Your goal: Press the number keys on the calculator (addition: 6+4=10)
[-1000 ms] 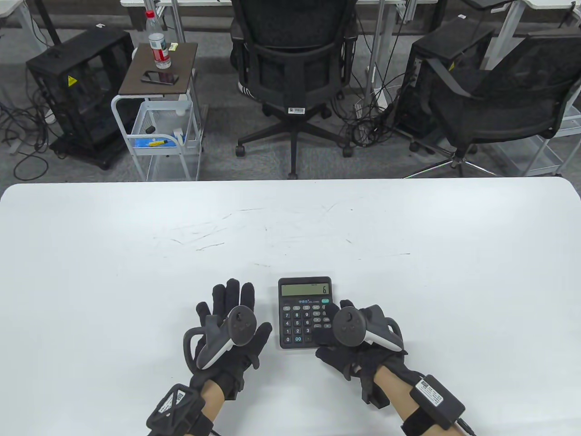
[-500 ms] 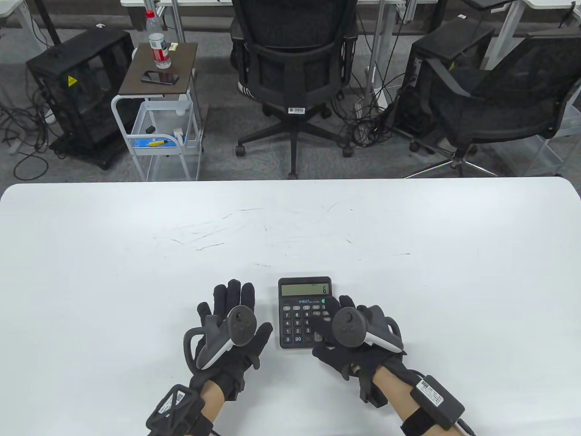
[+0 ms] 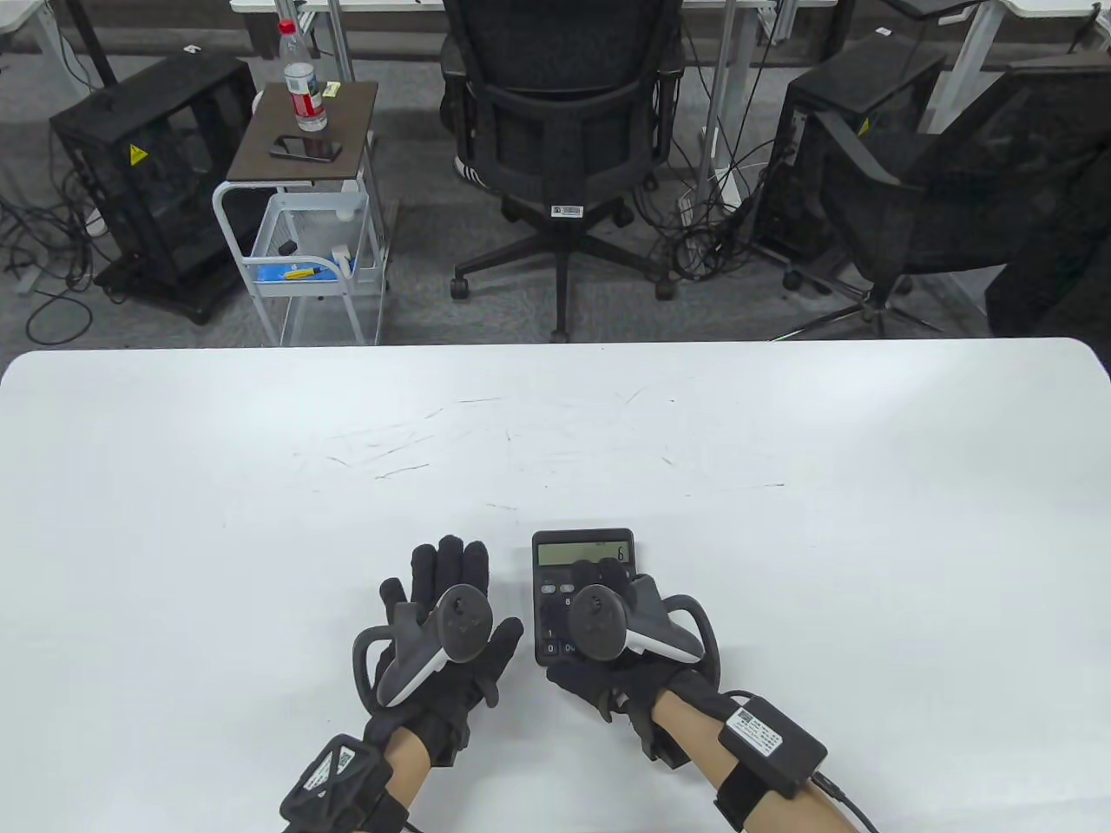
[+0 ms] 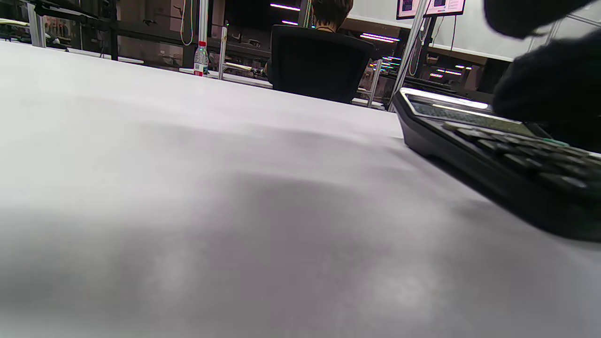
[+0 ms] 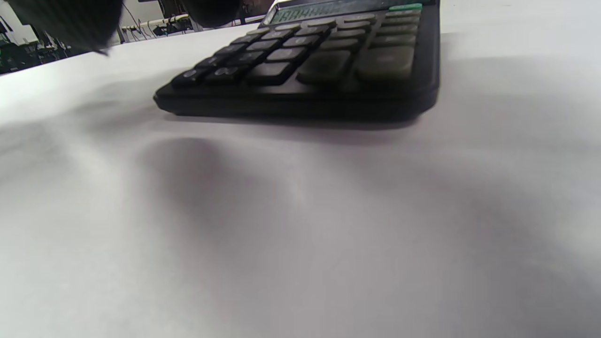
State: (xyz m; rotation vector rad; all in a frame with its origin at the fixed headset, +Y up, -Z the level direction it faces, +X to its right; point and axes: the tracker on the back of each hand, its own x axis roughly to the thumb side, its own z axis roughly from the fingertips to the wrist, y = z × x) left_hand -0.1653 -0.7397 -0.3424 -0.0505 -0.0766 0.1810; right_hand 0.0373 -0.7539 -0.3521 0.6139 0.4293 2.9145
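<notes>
A black calculator (image 3: 581, 553) lies on the white table (image 3: 555, 434) near the front edge, and its display reads 6. My right hand (image 3: 599, 577) is over the keypad and covers most of the keys, with fingers bent. I cannot tell whether a fingertip touches a key. In the right wrist view the calculator (image 5: 305, 61) lies just ahead, with dark fingertips (image 5: 65, 23) at the top left, above the table. My left hand (image 3: 443, 564) rests flat on the table left of the calculator, fingers spread, holding nothing. The left wrist view shows the calculator (image 4: 493, 155) with my right hand (image 4: 549, 84) above it.
Beyond the table's far edge stand a black office chair (image 3: 555, 113), a second chair (image 3: 955, 191) at the right, and a small cart (image 3: 304, 217) with a bottle and a phone.
My right hand has moved left from the calculator's right side to over the keypad. The display still reads 6. My left hand has not moved.
</notes>
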